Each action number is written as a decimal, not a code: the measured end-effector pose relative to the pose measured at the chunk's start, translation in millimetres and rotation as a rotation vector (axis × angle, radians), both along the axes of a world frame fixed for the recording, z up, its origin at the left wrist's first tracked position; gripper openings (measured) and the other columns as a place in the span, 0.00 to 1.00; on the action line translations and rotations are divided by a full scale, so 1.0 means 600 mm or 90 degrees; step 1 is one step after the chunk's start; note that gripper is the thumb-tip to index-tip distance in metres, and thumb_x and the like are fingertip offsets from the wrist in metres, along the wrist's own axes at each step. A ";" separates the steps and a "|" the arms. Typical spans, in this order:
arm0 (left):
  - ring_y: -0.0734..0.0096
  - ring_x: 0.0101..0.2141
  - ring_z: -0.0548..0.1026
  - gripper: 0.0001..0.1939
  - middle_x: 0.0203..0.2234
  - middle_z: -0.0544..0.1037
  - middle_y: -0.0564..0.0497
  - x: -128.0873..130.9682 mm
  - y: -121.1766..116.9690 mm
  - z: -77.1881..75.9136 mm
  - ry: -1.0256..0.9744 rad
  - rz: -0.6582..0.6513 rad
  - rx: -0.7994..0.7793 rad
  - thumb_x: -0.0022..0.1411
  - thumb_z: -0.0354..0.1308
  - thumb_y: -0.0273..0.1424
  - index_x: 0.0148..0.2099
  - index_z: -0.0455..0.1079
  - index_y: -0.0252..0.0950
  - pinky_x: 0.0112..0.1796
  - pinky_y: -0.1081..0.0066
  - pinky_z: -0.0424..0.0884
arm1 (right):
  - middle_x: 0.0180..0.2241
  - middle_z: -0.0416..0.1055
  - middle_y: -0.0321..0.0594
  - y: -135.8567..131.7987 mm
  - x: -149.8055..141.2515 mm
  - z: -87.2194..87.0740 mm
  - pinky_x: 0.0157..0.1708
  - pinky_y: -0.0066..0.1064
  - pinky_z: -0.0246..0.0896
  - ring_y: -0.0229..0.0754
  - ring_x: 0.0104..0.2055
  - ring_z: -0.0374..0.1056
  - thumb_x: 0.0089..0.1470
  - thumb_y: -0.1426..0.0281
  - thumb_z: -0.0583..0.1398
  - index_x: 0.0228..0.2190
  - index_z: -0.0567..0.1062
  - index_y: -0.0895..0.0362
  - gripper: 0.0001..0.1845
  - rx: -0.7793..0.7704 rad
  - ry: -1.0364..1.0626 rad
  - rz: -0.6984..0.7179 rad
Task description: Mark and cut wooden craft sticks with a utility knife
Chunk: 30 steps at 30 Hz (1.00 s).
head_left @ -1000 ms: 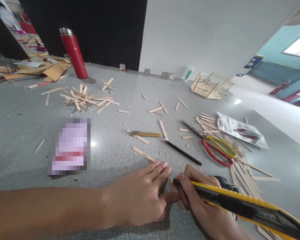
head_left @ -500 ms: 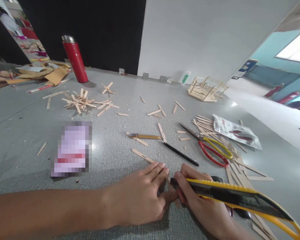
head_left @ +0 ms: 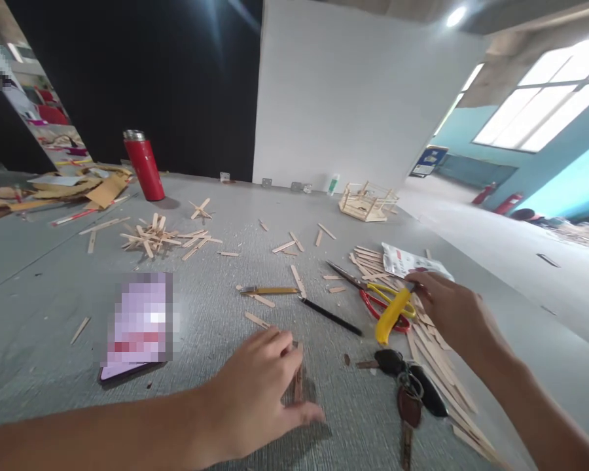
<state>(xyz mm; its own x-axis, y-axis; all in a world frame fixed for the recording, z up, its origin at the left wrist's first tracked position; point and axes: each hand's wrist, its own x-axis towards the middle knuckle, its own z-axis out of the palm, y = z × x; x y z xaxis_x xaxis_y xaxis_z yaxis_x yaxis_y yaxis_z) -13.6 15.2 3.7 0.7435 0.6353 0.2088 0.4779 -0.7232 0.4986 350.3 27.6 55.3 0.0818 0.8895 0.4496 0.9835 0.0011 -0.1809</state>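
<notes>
My left hand (head_left: 260,386) hovers low over the grey table, fingers curled around a short wooden stick (head_left: 298,383) that stands between thumb and fingers. My right hand (head_left: 449,307) has swung out to the right and grips the yellow utility knife (head_left: 391,317) by one end, above the red-and-yellow scissors (head_left: 373,297) and the pile of sticks (head_left: 436,356). A black pencil (head_left: 330,316) lies between the two hands. A bunch of keys (head_left: 410,389) rests just right of my left hand.
A phone (head_left: 137,327) lies left of my left hand. A red flask (head_left: 144,165) stands at the back left beside cardboard scraps. Loose sticks (head_left: 157,239) are heaped in the middle distance, a stick-built frame (head_left: 368,201) sits farther back, a plastic packet (head_left: 412,261) to the right.
My right hand has lifted the knife away from the stick and carried it right, over the scissors. My left hand has picked up the cut stick. The camera has tilted upward.
</notes>
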 end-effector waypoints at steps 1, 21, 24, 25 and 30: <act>0.50 0.43 0.77 0.19 0.37 0.78 0.45 0.002 -0.002 -0.002 0.006 0.025 -0.012 0.56 0.75 0.44 0.37 0.75 0.33 0.45 0.51 0.76 | 0.46 0.79 0.41 0.002 0.020 0.002 0.44 0.39 0.72 0.44 0.44 0.76 0.70 0.69 0.59 0.44 0.79 0.56 0.08 -0.016 -0.017 -0.016; 0.79 0.25 0.72 0.15 0.30 0.77 0.55 -0.047 0.013 0.172 -0.273 0.001 -0.457 0.75 0.52 0.42 0.49 0.71 0.37 0.26 0.77 0.64 | 0.27 0.72 0.34 -0.002 -0.022 -0.044 0.32 0.33 0.67 0.40 0.29 0.68 0.62 0.61 0.67 0.26 0.72 0.52 0.15 -0.058 0.185 0.077; 0.81 0.25 0.69 0.15 0.29 0.73 0.57 -0.067 0.003 0.203 -0.321 0.011 -0.440 0.75 0.53 0.44 0.47 0.73 0.38 0.26 0.78 0.63 | 0.23 0.69 0.35 -0.012 -0.073 -0.001 0.25 0.34 0.63 0.44 0.25 0.66 0.54 0.55 0.70 0.25 0.69 0.51 0.18 -0.060 0.334 0.083; 0.81 0.25 0.68 0.15 0.29 0.72 0.58 -0.073 0.000 0.210 -0.327 0.021 -0.424 0.75 0.53 0.44 0.47 0.73 0.39 0.27 0.78 0.63 | 0.22 0.68 0.34 -0.018 -0.094 0.014 0.23 0.34 0.63 0.43 0.22 0.65 0.55 0.52 0.68 0.26 0.68 0.51 0.21 -0.083 0.393 0.102; 0.79 0.24 0.59 0.17 0.23 0.61 0.61 -0.088 -0.013 0.233 -0.334 0.074 -0.353 0.75 0.53 0.48 0.44 0.73 0.41 0.24 0.78 0.56 | 0.26 0.70 0.38 -0.064 -0.203 0.059 0.38 0.45 0.76 0.43 0.24 0.68 0.67 0.42 0.39 0.29 0.71 0.52 0.36 -0.181 0.643 0.234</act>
